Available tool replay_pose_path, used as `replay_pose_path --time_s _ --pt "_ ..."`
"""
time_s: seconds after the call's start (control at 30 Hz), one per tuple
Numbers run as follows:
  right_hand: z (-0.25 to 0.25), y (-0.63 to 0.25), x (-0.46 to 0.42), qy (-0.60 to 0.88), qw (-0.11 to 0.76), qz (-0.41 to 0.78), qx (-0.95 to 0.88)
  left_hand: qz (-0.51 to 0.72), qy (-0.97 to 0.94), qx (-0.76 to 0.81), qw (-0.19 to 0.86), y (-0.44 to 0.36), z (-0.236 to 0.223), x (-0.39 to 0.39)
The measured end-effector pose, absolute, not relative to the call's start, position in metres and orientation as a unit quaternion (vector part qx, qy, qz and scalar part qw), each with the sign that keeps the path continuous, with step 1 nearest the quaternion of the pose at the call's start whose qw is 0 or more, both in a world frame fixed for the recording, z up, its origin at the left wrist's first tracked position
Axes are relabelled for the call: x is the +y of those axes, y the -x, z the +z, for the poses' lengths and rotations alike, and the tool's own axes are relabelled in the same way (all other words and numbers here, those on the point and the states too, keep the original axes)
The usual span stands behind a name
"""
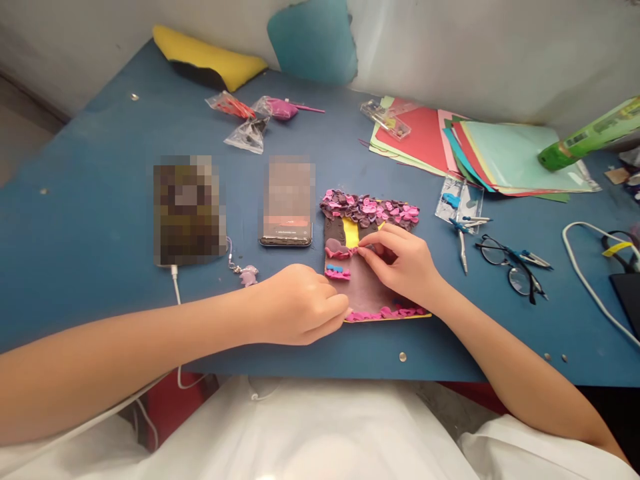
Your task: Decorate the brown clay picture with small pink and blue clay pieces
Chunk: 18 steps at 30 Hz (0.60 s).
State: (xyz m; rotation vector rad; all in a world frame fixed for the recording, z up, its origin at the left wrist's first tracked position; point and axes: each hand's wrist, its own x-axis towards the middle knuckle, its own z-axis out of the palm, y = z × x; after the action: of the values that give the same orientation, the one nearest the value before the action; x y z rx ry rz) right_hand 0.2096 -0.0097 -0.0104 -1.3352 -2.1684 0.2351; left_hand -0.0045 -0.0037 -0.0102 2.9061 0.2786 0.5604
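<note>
A small craft board [373, 288] lies on the blue table, decorated with clay-like pieces. Purple and pink petal shapes [367, 208] cover its top, and a yellow patch [352, 232] sits below them. Along the bottom edge runs a row of pink pieces [385, 313]. My right hand [403, 259] reaches over the board, thumb and forefinger pinched at the end of a pink wavy strip [341, 251]; whether it holds a separate bit is unclear. With fingers curled closed, my left hand [305, 307] rests at the board's lower left corner. What it holds, if anything, is hidden.
Left of the board are a phone [286, 230] and a blurred tablet-like device [189, 213] with a white cable [176, 287]. Glasses [515, 267] and a compass [461, 243] lie to the right. Behind are coloured papers [415, 137], a green tube [590, 133] and small plastic bags [247, 133].
</note>
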Motion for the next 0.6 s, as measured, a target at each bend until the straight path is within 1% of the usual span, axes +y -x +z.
replay_pose_path --time_s 0.07,0.13,0.2,0.23,0.3,0.37,0.47,0.6 --pt "-0.009 -0.210 -0.009 0.502 0.295 0.095 -0.807 0.205 -0.969 0.096 0.097 0.004 -0.011 -0.004" --pt "-0.004 -0.211 -0.011 0.486 0.323 0.075 -0.808 0.211 -0.961 0.116 0.138 0.003 -0.008 -0.005" --pt "0.003 -0.211 -0.018 0.447 0.359 0.033 -0.818 0.210 -0.938 0.157 0.225 0.004 -0.001 -0.006" --pt "0.007 -0.210 -0.023 0.419 0.372 0.008 -0.828 0.228 -0.913 0.182 0.283 0.005 0.003 -0.006" --pt "0.016 -0.208 -0.035 0.359 0.356 -0.021 -0.863 0.217 -0.875 0.200 0.384 0.007 0.009 -0.007" --pt "0.021 -0.205 -0.047 0.332 0.333 -0.043 -0.882 0.208 -0.851 0.189 0.443 0.008 0.013 -0.008" --pt "0.022 -0.200 -0.058 0.298 0.313 -0.060 -0.900 0.194 -0.839 0.158 0.482 0.009 0.013 -0.011" --pt "0.015 -0.196 -0.062 0.291 0.314 -0.023 -0.903 0.196 -0.848 0.148 0.469 0.007 0.007 -0.016"
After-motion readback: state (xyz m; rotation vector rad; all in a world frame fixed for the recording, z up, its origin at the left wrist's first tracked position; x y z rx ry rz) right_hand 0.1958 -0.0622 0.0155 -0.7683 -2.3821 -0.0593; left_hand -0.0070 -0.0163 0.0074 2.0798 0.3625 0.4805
